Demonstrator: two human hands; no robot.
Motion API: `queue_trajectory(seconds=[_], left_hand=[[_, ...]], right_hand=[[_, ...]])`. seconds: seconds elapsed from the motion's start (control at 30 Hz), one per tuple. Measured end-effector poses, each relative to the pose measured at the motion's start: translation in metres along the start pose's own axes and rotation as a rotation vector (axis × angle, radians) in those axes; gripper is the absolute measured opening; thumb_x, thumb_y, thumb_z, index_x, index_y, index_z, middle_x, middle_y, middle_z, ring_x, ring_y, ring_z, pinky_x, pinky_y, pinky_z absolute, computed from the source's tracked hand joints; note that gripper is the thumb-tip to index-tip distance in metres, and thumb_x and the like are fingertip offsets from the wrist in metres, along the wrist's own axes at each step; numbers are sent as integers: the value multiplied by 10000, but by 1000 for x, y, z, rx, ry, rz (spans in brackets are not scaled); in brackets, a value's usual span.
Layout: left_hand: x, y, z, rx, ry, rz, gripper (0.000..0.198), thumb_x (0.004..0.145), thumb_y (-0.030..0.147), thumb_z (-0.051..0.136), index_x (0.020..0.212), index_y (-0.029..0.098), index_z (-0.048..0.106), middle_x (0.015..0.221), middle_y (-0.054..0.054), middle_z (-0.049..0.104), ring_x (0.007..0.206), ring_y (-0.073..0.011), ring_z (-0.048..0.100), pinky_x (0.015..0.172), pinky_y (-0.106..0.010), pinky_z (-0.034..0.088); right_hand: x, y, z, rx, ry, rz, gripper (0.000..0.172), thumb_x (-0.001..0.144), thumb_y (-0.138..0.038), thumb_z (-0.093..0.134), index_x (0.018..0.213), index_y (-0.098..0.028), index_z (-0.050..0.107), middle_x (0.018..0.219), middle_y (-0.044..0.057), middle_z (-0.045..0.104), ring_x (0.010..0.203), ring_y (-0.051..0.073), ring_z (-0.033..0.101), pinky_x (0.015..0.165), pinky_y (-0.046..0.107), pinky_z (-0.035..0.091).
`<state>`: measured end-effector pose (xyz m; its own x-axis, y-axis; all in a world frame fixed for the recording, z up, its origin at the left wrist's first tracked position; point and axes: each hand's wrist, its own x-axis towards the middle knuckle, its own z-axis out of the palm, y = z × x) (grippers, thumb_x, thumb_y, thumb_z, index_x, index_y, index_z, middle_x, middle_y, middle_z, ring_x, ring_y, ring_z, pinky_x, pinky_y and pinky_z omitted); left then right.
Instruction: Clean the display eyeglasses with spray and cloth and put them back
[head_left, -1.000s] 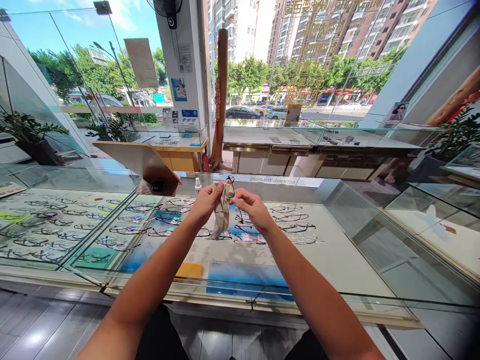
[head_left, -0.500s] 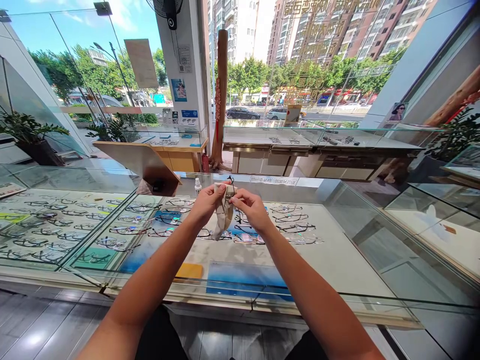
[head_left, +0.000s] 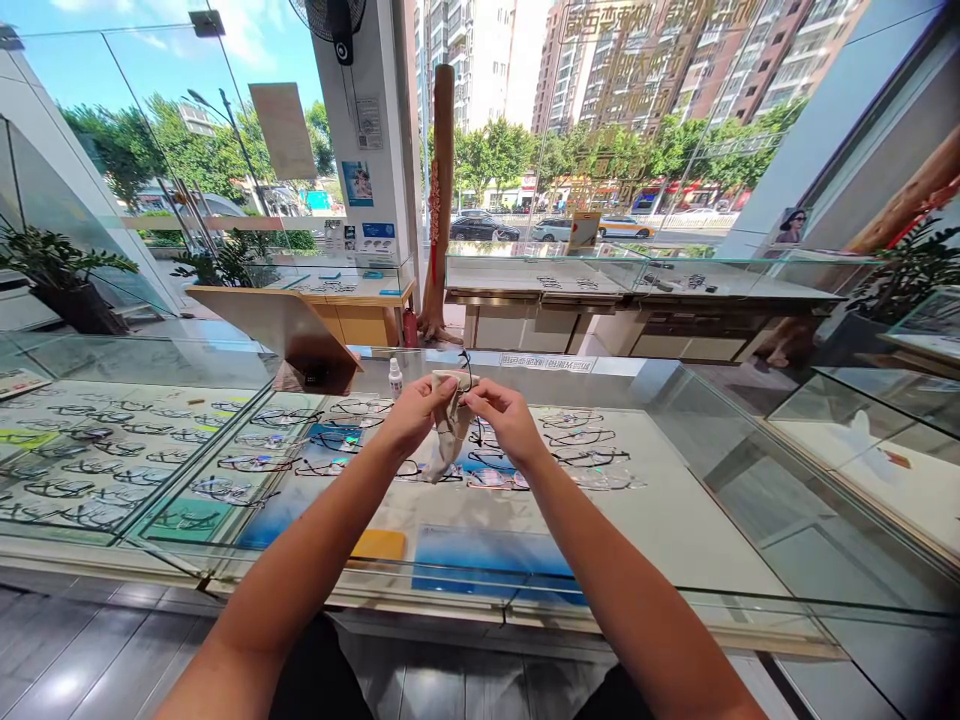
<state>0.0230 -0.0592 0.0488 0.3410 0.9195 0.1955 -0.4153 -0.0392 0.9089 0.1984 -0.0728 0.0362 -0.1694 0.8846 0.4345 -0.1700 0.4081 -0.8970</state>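
Both my hands are raised together above a glass display counter. My left hand is closed on a beige cleaning cloth, which hangs down between the hands. My right hand pinches a pair of thin black-framed glasses, partly wrapped in the cloth. Only a temple and part of the frame show. Rows of glasses lie inside the case beneath my hands.
A small white spray bottle stands on the counter just left of my hands, near a tilted wooden stand. A second case of glasses lies to the left. More glass counters stand behind, with potted plants at both sides.
My hands stay together on the cloth and glasses, fingers shifting slightly as the cloth rubs the frame. The view has tipped a little; cars outside have moved.
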Motion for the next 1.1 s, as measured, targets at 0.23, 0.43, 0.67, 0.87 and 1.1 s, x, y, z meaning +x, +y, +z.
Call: queue_trajectory(seconds=[0.23, 0.43, 0.67, 0.87, 1.1], left_hand=[[-1, -4, 3, -45, 4, -35, 551, 712, 549, 1003, 1045, 136, 856, 962, -93, 827, 852, -180, 716, 864, -301, 520], [0, -8, 2, -55, 54, -21, 527, 694, 532, 1016, 1000, 137, 847, 930, -76, 822, 839, -175, 708, 865, -307, 524], [-1, -4, 2, -48, 37, 5, 484, 734, 493, 1001, 1011, 131, 837, 959, -87, 827, 854, -187, 726, 862, -311, 528], [-3, 0, 0, 6, -47, 16, 518, 735, 472, 1002, 1100, 144, 837, 1083, -121, 841, 959, -226, 754, 925, -330, 529], [-3, -3, 0, 48, -9, 60, 489, 680, 468, 1029, 971, 133, 824, 868, -64, 797, 757, -147, 669, 807, -284, 502]], right_hand=[[0, 2, 1, 32, -5, -10, 367, 824, -601, 879, 826, -240, 815, 880, 26, 701, 875, 209, 618, 874, 374, 515], [0, 1, 1, 36, -3, -15, 368, 824, -599, 877, 820, -236, 813, 884, 19, 675, 862, 199, 596, 854, 362, 503], [0, 1, -1, 41, -22, 9, 362, 817, -585, 886, 797, -231, 810, 884, 13, 654, 887, 197, 578, 874, 357, 459], [1, 1, -2, 61, -47, 9, 383, 811, -601, 884, 778, -227, 808, 899, 23, 665, 996, 227, 579, 975, 374, 452], [-1, 1, 0, 103, -107, 30, 383, 855, -591, 860, 822, -214, 802, 937, 23, 651, 973, 209, 553, 978, 364, 447]])
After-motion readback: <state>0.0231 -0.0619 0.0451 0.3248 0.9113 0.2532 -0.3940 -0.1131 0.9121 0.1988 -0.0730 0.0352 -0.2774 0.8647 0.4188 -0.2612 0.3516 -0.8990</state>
